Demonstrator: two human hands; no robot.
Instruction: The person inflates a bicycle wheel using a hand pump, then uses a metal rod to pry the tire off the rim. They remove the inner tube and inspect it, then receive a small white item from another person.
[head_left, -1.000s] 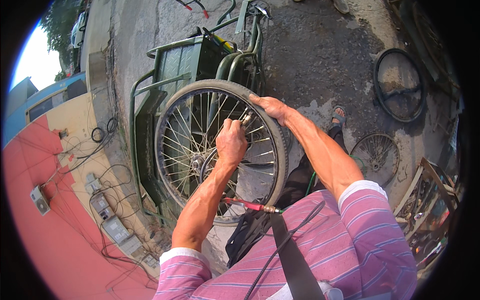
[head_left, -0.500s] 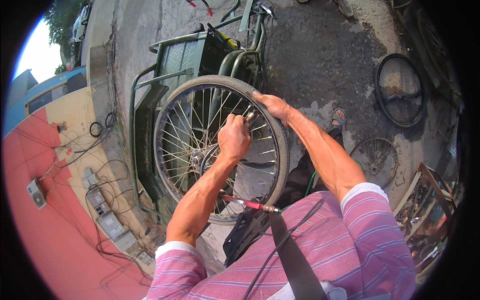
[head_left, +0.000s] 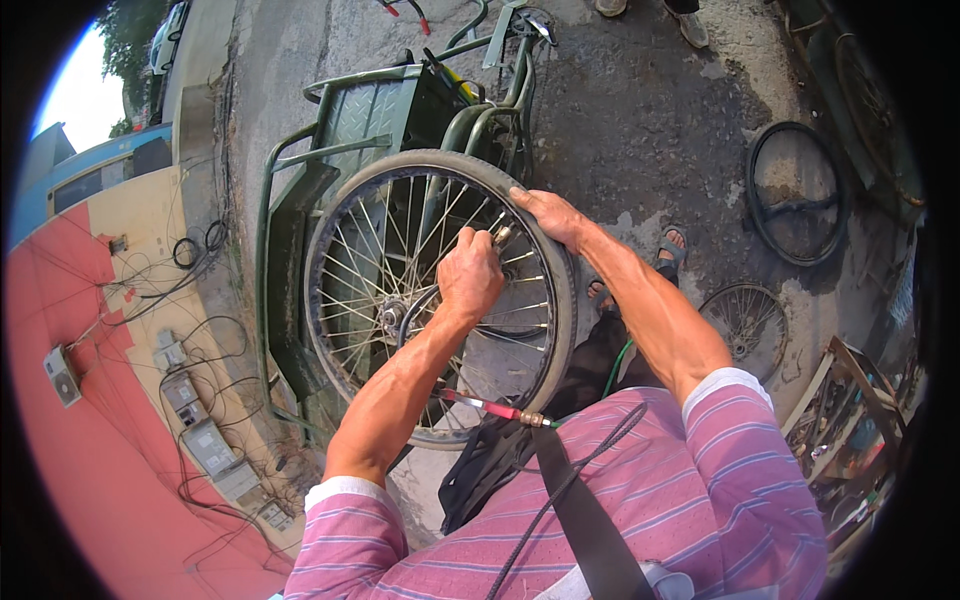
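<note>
A spoked bicycle wheel (head_left: 568, 340) with a grey-black tyre stands in front of me, against a green metal cart frame (head_left: 268, 250). My left hand (head_left: 470, 275) is closed around a brass air chuck (head_left: 502, 235) at the inner edge of the rim, on the upper right side. The valve itself is too small to make out. From that hand a black hose (head_left: 405, 328) loops past the hub. Gripping the tyre at its upper right is my right hand (head_left: 550, 215), thumb on the tread. A red-handled inflator (head_left: 485, 404) with a brass coupling lies across the wheel's lower part, near my shirt.
A loose black tyre (head_left: 752, 190) and a bare spoked wheel (head_left: 745, 320) lie on the ground to the right. Beyond them stands a rack of parts (head_left: 850, 400). Another person's shoe (head_left: 690, 25) shows at the top. On the left is a pink wall with electrical boxes (head_left: 210, 448).
Both hands keep their places on the wheel and chuck. The view has shifted slightly; a second sandalled foot now shows below my right forearm, and more of the shoe appears at the top.
</note>
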